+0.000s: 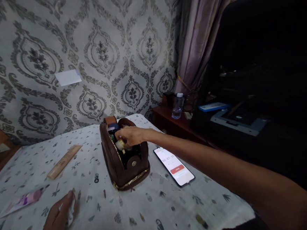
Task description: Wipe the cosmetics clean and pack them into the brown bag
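A brown leather toiletry pouch (128, 174) stands open in the middle of a white patterned cloth (146, 212). My right hand (131, 135) reaches into its top, fingers closed on a small pale bottle (120, 145) among other small items inside. My left hand (58, 215) rests on the cloth near the front edge, fingers curled on a bit of white material that I cannot make out.
A wooden ruler (64, 161) lies left of the pouch, a pink tube (22, 202) at the front left. A phone (174, 166) showing a timer lies to the right. A water bottle (178, 106) stands on a dark side table (173, 125) by the curtain.
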`<action>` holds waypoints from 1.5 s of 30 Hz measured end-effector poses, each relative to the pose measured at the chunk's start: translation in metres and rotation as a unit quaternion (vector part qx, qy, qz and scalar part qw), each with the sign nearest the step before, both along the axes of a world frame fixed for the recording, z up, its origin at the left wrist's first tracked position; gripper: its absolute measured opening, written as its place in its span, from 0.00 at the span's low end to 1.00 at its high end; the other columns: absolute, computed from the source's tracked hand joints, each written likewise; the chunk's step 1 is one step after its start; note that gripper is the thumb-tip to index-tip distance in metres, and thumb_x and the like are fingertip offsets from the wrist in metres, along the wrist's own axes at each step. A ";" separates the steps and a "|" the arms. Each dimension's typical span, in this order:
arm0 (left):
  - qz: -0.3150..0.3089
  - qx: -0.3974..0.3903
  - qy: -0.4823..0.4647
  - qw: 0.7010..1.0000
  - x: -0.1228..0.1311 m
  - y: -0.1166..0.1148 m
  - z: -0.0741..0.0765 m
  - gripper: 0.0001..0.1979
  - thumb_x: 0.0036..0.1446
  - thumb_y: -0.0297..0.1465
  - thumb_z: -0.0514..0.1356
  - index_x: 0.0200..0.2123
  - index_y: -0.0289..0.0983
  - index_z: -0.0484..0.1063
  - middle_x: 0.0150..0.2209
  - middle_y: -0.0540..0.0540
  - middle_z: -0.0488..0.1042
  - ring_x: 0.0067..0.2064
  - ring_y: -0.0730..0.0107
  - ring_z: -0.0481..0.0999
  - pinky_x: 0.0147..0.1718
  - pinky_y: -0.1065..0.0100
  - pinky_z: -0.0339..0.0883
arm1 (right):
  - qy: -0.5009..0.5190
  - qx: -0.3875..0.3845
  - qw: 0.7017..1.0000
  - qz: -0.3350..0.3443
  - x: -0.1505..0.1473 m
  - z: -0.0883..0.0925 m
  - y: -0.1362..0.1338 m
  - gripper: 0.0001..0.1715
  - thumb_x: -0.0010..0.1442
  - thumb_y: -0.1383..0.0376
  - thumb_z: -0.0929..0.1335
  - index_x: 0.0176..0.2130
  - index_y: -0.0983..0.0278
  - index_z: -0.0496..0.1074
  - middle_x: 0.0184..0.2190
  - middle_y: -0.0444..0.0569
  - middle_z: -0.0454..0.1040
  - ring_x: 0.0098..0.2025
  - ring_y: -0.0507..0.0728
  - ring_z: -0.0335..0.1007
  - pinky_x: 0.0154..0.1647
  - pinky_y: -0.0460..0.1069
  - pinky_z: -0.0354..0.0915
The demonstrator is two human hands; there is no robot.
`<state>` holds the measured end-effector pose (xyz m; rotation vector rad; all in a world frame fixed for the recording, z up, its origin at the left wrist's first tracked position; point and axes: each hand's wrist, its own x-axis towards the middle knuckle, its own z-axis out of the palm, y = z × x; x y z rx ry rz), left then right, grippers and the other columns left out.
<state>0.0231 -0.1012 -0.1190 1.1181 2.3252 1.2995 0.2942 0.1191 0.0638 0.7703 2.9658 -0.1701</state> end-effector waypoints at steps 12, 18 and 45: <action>-0.021 -0.004 0.005 1.000 -0.002 0.000 0.002 0.29 0.46 0.59 0.57 0.34 0.40 0.76 0.38 0.41 0.81 0.45 0.46 0.77 0.27 0.63 0.73 | -0.016 0.108 0.994 0.017 -0.003 -0.022 -0.002 0.17 0.58 0.69 0.66 0.49 0.66 0.71 0.49 0.56 0.74 0.47 0.62 0.73 0.38 0.50 0.64; -0.020 -0.042 0.015 0.999 0.000 0.000 0.005 0.31 0.48 0.59 0.55 0.38 0.38 0.77 0.40 0.41 0.81 0.49 0.45 0.76 0.33 0.62 0.75 | 0.001 0.147 0.989 -0.003 -0.005 -0.031 -0.001 0.18 0.62 0.71 0.63 0.52 0.67 0.69 0.51 0.57 0.73 0.48 0.61 0.72 0.42 0.51 0.65; -0.034 -0.049 0.008 0.998 -0.008 -0.001 -0.004 0.27 0.49 0.58 0.54 0.34 0.42 0.77 0.36 0.45 0.80 0.46 0.48 0.77 0.35 0.61 0.75 | -0.006 0.065 0.998 -0.008 -0.003 -0.010 -0.003 0.15 0.60 0.65 0.65 0.47 0.66 0.71 0.46 0.57 0.75 0.48 0.63 0.73 0.40 0.50 0.66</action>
